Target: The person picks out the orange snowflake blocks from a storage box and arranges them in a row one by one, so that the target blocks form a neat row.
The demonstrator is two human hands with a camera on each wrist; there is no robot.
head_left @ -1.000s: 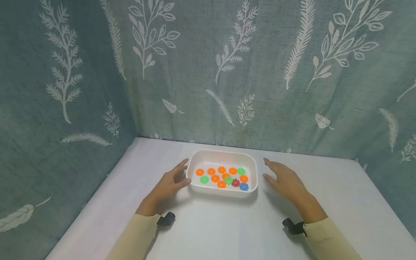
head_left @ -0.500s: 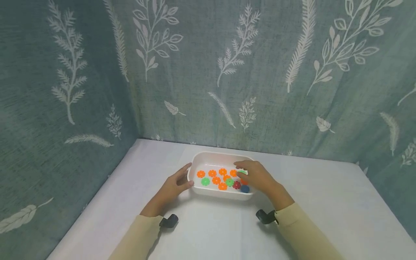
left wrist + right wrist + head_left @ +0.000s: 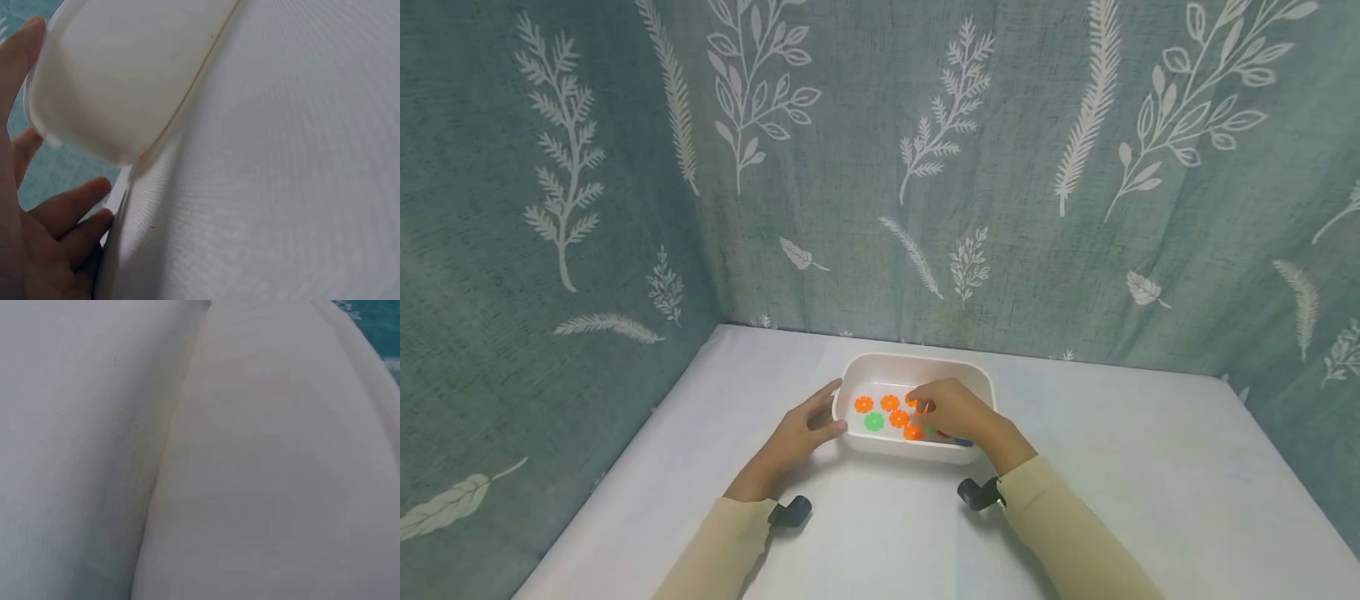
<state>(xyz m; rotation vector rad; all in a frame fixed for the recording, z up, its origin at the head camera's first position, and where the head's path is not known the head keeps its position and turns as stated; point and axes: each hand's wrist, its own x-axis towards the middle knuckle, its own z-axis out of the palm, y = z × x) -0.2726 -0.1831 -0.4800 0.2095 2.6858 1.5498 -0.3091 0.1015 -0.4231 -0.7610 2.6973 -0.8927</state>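
A white plastic tray (image 3: 880, 444) holds several small notched discs, shaped like flowers. Orange ones such as the orange disc (image 3: 863, 404) and a green disc (image 3: 874, 422) lie at its left side. My left hand (image 3: 793, 435) rests against the tray's left end, thumb and fingers spread apart at the rim. In the left wrist view, the thumb (image 3: 26, 47) touches the tray's edge. My right hand (image 3: 957, 410) reaches inside, its bent fingers down among orange discs. Whether they pinch one is hidden. That hand covers most discs on the right; a blue disc (image 3: 962, 442) barely shows.
The tray stands on a white-covered table (image 3: 880, 525), near its far edge. Behind and at the left hangs a green curtain (image 3: 850, 208) with white leaf prints. The tray's outer wall (image 3: 262, 456) fills much of the right wrist view.
My right hand has come from beside the tray's right end, over the rim, and moved left and down among the discs. My left hand has stayed at the left end.
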